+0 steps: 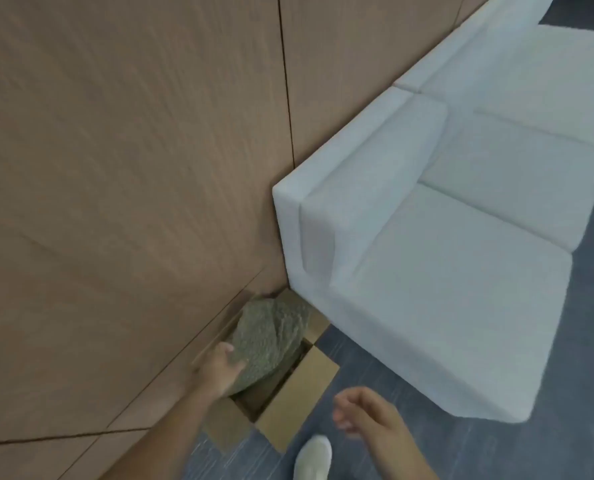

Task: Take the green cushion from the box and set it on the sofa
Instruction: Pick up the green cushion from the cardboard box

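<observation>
One hand, the left hand (221,367), pinches the cushion (269,339) edge over the box (297,389); soft and light, it sags. Right hand (368,412) hangs half-open, empty, near sofa (455,306).

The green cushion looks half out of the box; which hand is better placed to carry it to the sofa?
Left. The left hand already grips the green cushion above the cardboard box. The right hand hangs empty over the floor, touching nothing. The white sofa stands just beside the box.
</observation>
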`<state>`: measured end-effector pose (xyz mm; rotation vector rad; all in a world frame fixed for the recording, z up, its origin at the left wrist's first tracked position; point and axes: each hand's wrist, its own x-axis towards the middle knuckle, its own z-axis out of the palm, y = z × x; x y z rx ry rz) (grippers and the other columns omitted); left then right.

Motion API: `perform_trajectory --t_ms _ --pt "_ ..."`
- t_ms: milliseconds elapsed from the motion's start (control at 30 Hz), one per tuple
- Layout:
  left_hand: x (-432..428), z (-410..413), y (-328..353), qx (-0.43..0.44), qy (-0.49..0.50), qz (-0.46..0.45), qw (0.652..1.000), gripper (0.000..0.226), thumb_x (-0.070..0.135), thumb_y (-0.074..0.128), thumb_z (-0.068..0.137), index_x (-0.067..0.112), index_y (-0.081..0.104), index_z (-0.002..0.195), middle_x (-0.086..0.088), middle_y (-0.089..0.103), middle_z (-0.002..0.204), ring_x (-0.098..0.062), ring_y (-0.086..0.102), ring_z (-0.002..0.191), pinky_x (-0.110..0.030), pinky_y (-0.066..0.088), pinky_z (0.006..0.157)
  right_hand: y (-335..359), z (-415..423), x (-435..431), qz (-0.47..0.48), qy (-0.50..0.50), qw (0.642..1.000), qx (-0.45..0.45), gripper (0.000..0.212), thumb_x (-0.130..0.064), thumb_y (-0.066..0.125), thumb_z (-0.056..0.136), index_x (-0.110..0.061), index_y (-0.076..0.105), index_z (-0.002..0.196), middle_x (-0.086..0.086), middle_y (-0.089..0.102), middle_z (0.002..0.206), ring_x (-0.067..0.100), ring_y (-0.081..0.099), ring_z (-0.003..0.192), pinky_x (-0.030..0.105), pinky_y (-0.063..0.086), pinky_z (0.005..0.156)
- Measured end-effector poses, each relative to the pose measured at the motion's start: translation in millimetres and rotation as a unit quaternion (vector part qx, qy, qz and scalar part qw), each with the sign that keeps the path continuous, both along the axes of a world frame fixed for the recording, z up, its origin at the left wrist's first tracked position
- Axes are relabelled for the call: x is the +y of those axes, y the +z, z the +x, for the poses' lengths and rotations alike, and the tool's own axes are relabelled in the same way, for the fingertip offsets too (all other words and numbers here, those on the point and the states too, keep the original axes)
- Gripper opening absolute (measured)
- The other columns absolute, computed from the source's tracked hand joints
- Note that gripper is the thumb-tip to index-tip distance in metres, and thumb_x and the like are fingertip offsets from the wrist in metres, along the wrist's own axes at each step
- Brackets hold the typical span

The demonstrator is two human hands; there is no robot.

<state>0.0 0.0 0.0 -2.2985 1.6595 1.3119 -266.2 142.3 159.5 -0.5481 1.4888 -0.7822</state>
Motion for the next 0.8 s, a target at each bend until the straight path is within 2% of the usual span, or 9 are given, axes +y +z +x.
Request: perform_trajectory --t_ms 100,200,267,333,400,467,567,700,800 --pt "-46 -7 -39 -0.015 0.021 0.02 0.999 0.065 0.042 0.064 0.082 0.012 0.039 0.133 -0.01 0.054 0.129 -0.031 0.057 0.111 -0.035 0.047 0.09 -40 -10 -40 0.026 0.003 0.999 -0.02 0.012 -0.01 0.059 0.091 -0.006 0.067 0.084 -0.002 0.07 0.065 0.008 0.061 0.065 0.025 0.046 0.071" --pt "-98 -18 -81 -0.032 0.013 0.041 0.999 0.088 0.056 0.066 0.073 0.008 0.033 0.139 -0.015 0.049 0.137 -0.034 0.053 0.12 -0.04 0.045 0.098 -75 -16 -82 0.036 -0.011 0.999 -0.028 0.013 -0.02 0.065 0.086 -0.007 0.069 0.083 0.001 0.072 0.071 0.007 0.064 0.068 0.027 0.046 0.077" --pt "-121 -21 -102 -0.039 0.027 0.049 0.998 0.1 0.054 0.069 0.073 0.005 0.022 0.146 -0.017 0.038 0.148 -0.036 0.043 0.13 -0.043 0.039 0.105 -88 -15 -105 0.037 -0.028 0.998 -0.041 0.017 -0.025 0.065 0.08 -0.009 0.069 0.078 0.004 0.071 0.072 0.009 0.064 0.07 0.024 0.047 0.075" --pt "-138 -26 -122 -0.033 0.046 0.069 0.996 0.107 0.052 0.072 0.071 0.006 0.013 0.148 -0.019 0.037 0.148 -0.038 0.043 0.131 -0.043 0.039 0.103 -100 -17 -125 0.038 -0.04 0.997 -0.058 0.017 -0.018 0.062 0.088 -0.01 0.068 0.075 0.006 0.069 0.074 0.012 0.063 0.072 0.019 0.047 0.07" --pt "-149 -27 -142 -0.054 0.029 0.085 0.995 0.101 0.053 0.07 0.073 0.007 0.018 0.147 -0.018 0.045 0.144 -0.037 0.049 0.126 -0.041 0.044 0.098 -107 -19 -144 0.024 -0.017 0.999 -0.045 0.013 -0.024 0.064 0.084 -0.017 0.07 0.074 0.002 0.07 0.076 0.009 0.065 0.075 0.019 0.047 0.075" --pt "-156 -28 -154 -0.102 -0.043 0.092 0.99 0.077 0.051 0.061 0.081 0.008 0.035 0.14 -0.015 0.052 0.139 -0.032 0.054 0.122 -0.038 0.046 0.097 -106 -23 -161 0.017 -0.002 1.0 -0.025 0.01 -0.032 0.065 0.072 -0.023 0.07 0.07 0.0 0.07 0.074 0.007 0.065 0.074 0.019 0.046 0.076" --pt "-159 -37 -150 -0.135 -0.12 0.06 0.982 0.04 0.032 0.042 0.094 0.013 0.056 0.125 -0.011 0.06 0.129 -0.027 0.058 0.115 -0.036 0.047 0.094 -101 -33 -182 0.001 -0.011 1.0 -0.005 0.009 -0.018 0.066 0.082 -0.017 0.067 0.073 -0.001 0.069 0.07 0.004 0.061 0.066 0.018 0.044 0.072" --pt "-162 -62 -94 -0.055 -0.173 0.0 0.983 0.023 0.024 0.042 0.095 0.014 0.062 0.102 -0.009 0.07 0.103 -0.024 0.065 0.094 -0.035 0.051 0.081 -71 -44 -204 -0.039 0.005 0.999 0.015 0.009 -0.024 0.062 0.085 -0.019 0.067 0.08 -0.006 0.069 0.072 0.005 0.061 0.073 0.025 0.045 0.078" --pt "-164 -78 -24 0.003 -0.241 -0.033 0.97 0.024 0.027 0.051 0.092 0.022 0.051 0.069 0.003 0.063 0.072 -0.016 0.063 0.072 -0.031 0.047 0.069 -34 -51 -219 -0.071 0.008 0.997 0.033 0.013 -0.015 0.058 0.092 -0.016 0.064 0.08 -0.002 0.065 0.074 0.006 0.058 0.07 0.02 0.045 0.071"
